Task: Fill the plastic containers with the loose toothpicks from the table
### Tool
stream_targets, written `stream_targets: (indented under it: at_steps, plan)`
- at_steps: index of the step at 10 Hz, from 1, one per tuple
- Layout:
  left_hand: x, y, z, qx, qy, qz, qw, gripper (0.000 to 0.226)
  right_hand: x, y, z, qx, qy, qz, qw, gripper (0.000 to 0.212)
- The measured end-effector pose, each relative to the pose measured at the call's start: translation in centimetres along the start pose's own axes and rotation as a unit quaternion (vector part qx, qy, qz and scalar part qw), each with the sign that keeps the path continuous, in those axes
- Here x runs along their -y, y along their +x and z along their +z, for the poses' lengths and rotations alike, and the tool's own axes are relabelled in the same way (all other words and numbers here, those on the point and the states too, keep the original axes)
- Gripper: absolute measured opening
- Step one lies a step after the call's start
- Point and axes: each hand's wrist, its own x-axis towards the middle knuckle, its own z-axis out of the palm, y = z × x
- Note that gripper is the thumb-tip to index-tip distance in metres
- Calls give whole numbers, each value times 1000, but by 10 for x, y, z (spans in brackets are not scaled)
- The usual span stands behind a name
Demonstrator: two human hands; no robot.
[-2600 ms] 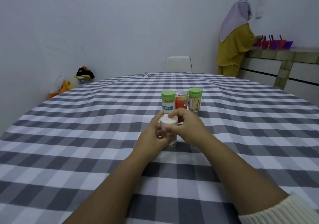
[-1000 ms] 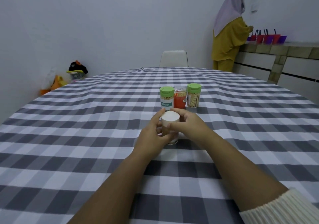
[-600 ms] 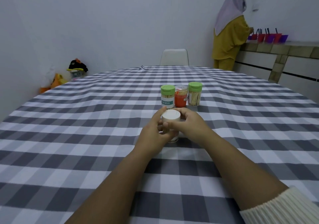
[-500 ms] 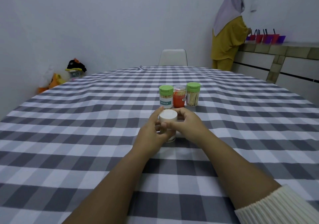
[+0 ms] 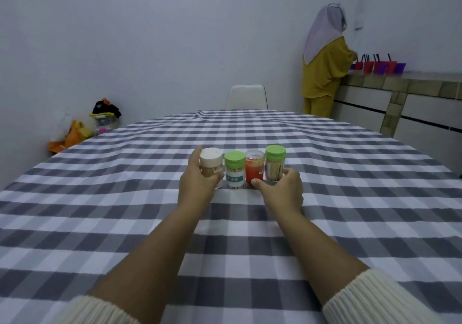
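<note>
Four toothpick containers stand in a row on the checked tablecloth (image 5: 125, 211). My left hand (image 5: 197, 181) grips the white-capped container (image 5: 211, 163) at the left end of the row. Beside it stand a green-capped labelled container (image 5: 235, 168), a clear-lidded red container (image 5: 255, 168) and a second green-capped container (image 5: 275, 162). My right hand (image 5: 281, 187) curls round the base of that last container, thumb in front of the red one. No loose toothpicks show on the cloth.
A white chair (image 5: 247, 97) stands at the table's far end. A person in yellow (image 5: 325, 58) stands at a tiled counter (image 5: 405, 86) holding red and purple cups, back right. Bags and toys (image 5: 82, 126) lie on the floor at left.
Both hands held the white-capped container in front of the row. My left hand has since carried it forward to the row's left end, and my right hand has moved to the right-hand green-capped container.
</note>
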Motion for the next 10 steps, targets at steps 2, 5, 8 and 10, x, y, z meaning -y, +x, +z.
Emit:
stream_targets:
  at_steps: [2, 5, 8, 10]
  plan:
    - [18, 17, 18, 29, -2, -3, 1000, 89, -16, 38, 15, 28, -17, 0, 999, 136]
    - [26, 30, 40, -3, 33, -12, 999, 125, -27, 55, 22, 65, -51, -18, 996, 125]
    - [34, 44, 44, -14, 47, -20, 999, 113, -28, 52, 30, 34, -101, -33, 994, 106]
    - [30, 42, 41, 3, 45, -43, 998, 125, -23, 46, 29, 49, -102, -19, 993, 114]
